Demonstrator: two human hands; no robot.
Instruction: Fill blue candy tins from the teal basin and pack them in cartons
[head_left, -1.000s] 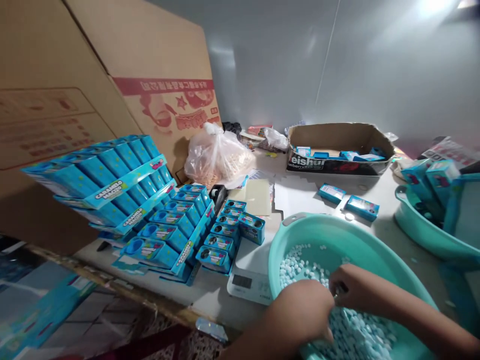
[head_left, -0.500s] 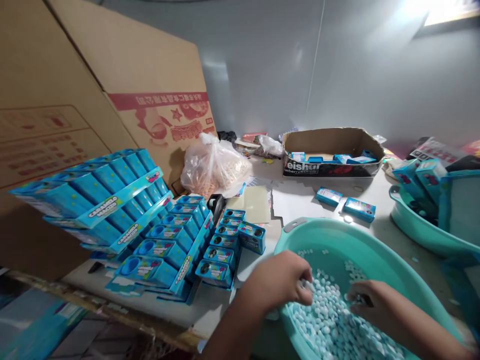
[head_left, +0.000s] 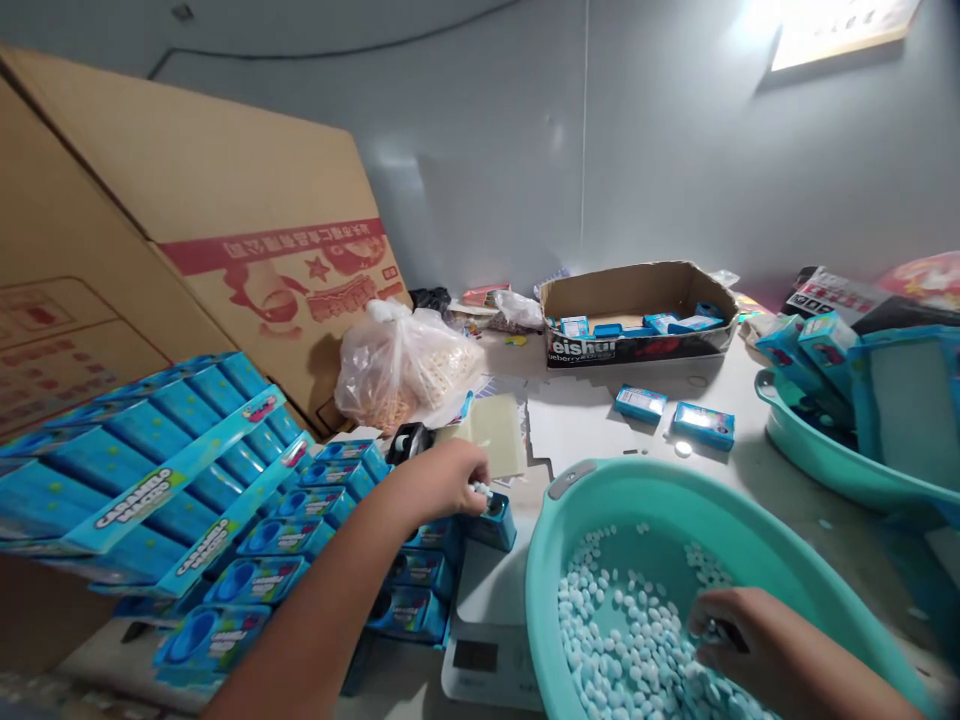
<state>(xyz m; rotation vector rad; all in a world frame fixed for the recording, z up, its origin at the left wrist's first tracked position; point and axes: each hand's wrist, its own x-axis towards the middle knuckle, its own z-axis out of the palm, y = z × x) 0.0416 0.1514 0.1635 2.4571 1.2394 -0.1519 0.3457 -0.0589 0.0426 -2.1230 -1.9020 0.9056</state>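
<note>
My left hand point(head_left: 450, 478) is closed around a few pale blue candies point(head_left: 481, 489) and hovers at the top of a small blue candy box point(head_left: 495, 525), whose round dark opening partly shows. That box rests on a white scale point(head_left: 489, 590), close to a row of similar blue boxes point(head_left: 412, 570). Inside a large teal tub point(head_left: 757, 500), my right hand point(head_left: 724, 630) is curled over a heap of candies point(head_left: 630, 640). Something dark shows between its fingers, too small to make out.
Display trays of blue boxes point(head_left: 172, 480) are stacked at left before a big cardboard carton point(head_left: 285, 180). Behind stand a knotted plastic bag point(head_left: 409, 360) and an open carton point(head_left: 637, 345). Two blue boxes point(head_left: 703, 425) lie near another teal tub point(head_left: 817, 465) at right.
My left hand has moved from the tub leftward to the box on the scale, carrying candies. My right hand stays in the tub. The camera view has shifted, with the trays lower and further left.
</note>
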